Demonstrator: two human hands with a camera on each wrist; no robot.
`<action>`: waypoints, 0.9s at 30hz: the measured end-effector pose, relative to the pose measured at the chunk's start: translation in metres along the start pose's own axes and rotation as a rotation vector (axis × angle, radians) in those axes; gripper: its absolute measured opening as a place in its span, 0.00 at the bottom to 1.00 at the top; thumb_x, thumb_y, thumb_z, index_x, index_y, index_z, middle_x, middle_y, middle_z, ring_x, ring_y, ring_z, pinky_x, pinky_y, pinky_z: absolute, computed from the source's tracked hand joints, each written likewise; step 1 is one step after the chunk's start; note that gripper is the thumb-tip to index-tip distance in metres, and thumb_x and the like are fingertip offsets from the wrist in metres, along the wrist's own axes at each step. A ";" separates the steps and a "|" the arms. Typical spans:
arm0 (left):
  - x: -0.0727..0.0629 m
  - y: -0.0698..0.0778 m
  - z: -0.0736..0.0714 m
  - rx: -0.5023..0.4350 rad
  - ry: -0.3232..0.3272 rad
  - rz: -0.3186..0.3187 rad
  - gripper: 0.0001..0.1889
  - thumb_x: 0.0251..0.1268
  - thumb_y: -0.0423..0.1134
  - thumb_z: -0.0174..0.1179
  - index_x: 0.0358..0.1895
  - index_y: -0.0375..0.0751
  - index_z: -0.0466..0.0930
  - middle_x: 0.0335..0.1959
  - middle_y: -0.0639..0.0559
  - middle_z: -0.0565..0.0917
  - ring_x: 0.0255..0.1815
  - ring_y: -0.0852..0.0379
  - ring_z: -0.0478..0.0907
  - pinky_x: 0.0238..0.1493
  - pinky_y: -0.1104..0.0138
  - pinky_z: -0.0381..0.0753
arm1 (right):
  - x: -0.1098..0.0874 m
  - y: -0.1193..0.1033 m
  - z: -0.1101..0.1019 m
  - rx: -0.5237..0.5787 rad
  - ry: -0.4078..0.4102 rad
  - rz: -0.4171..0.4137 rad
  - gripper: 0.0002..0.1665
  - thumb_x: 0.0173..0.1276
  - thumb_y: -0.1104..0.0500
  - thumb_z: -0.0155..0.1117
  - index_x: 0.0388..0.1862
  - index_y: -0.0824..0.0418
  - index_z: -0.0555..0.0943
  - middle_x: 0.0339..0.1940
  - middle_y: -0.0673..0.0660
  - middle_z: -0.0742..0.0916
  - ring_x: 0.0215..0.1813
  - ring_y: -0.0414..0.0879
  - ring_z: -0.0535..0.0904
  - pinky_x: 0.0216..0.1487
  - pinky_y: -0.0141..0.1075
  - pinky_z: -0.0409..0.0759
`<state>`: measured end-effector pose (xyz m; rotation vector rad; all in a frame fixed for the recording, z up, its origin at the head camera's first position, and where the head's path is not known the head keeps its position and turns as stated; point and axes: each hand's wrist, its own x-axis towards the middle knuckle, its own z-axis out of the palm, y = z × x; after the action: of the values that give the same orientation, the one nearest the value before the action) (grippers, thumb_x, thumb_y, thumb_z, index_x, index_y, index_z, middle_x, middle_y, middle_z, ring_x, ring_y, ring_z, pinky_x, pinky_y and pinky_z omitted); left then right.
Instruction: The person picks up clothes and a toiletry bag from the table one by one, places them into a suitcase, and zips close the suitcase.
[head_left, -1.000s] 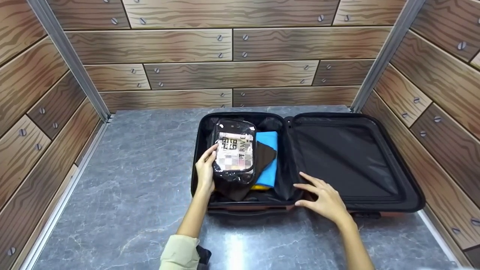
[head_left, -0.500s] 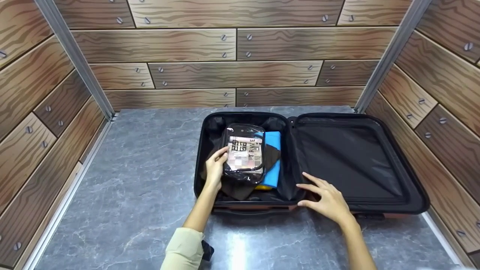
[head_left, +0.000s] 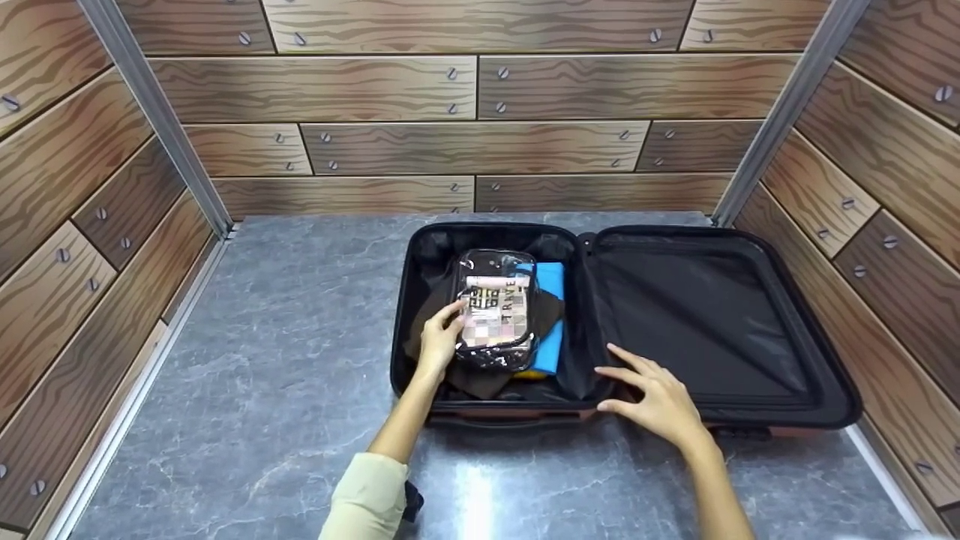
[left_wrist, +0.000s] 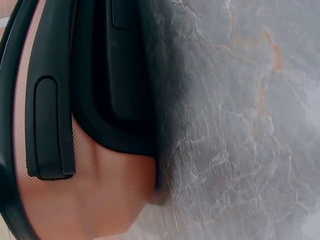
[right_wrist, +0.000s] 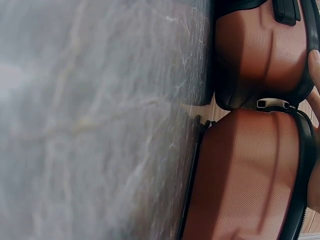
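Observation:
A clear toiletry pouch [head_left: 495, 311] with black trim and a checkered print rests on folded clothes in the left half of an open suitcase [head_left: 495, 406]. My left hand [head_left: 441, 337] grips the pouch's left edge, fingers over its top; the thumb is partly hidden. Under the pouch lie a dark brown cloth [head_left: 480, 382] and a blue folded cloth [head_left: 551, 345], with a bit of yellow below. At the front rim where the two halves meet, my right hand [head_left: 656, 401] has its fingers spread, holding nothing. In the right wrist view, part of that hand [right_wrist: 314, 185] shows beside the rim.
The black-lined suitcase lid [head_left: 705, 315] lies open on the right. A black carry handle [left_wrist: 50, 125] is on the front side of the orange shell [left_wrist: 100, 195]. Grey marbled tabletop [head_left: 300, 337] surrounds the case, with wood-patterned walls [head_left: 390, 90] behind and beside it.
The left hand has moved the pouch rightward and lowered it onto the clothes. The right hand has kept its place at the rim. The head view has shifted slightly.

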<state>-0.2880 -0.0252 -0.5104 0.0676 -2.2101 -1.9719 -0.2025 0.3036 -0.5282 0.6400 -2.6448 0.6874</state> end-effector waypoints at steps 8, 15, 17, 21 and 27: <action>-0.001 0.002 0.000 0.159 0.032 -0.091 0.27 0.63 0.35 0.54 0.66 0.36 0.61 0.61 0.35 0.68 0.60 0.39 0.65 0.58 0.51 0.63 | 0.001 -0.001 -0.001 0.014 -0.008 0.006 0.31 0.47 0.37 0.69 0.53 0.40 0.80 0.65 0.45 0.70 0.60 0.51 0.69 0.51 0.53 0.69; -0.001 0.003 0.000 0.332 0.055 -0.061 0.25 0.63 0.38 0.52 0.63 0.35 0.66 0.59 0.37 0.71 0.57 0.38 0.69 0.54 0.50 0.66 | 0.002 -0.002 -0.001 0.003 -0.013 0.018 0.31 0.47 0.35 0.68 0.53 0.41 0.80 0.65 0.45 0.70 0.60 0.50 0.68 0.51 0.52 0.69; -0.002 0.003 0.000 0.352 0.057 -0.043 0.24 0.63 0.39 0.52 0.63 0.35 0.66 0.58 0.37 0.72 0.57 0.38 0.69 0.54 0.50 0.66 | 0.002 -0.002 -0.001 0.003 -0.016 0.025 0.31 0.47 0.35 0.68 0.52 0.41 0.80 0.65 0.44 0.70 0.60 0.49 0.69 0.51 0.52 0.69; -0.007 0.006 -0.001 0.365 0.045 -0.012 0.25 0.64 0.40 0.52 0.63 0.32 0.66 0.57 0.34 0.72 0.58 0.38 0.67 0.57 0.51 0.64 | 0.001 -0.002 -0.001 0.011 -0.021 0.029 0.31 0.47 0.35 0.68 0.53 0.40 0.80 0.65 0.45 0.70 0.60 0.49 0.69 0.51 0.52 0.69; -0.019 0.008 -0.012 0.450 0.000 0.089 0.26 0.67 0.43 0.51 0.64 0.31 0.64 0.60 0.34 0.69 0.61 0.38 0.63 0.60 0.51 0.60 | -0.001 -0.001 -0.001 0.013 -0.007 0.010 0.31 0.47 0.36 0.68 0.53 0.39 0.80 0.65 0.45 0.70 0.59 0.50 0.69 0.50 0.52 0.70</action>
<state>-0.2665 -0.0328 -0.5028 0.0267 -2.5622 -1.3974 -0.2011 0.3038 -0.5274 0.6346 -2.6542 0.7069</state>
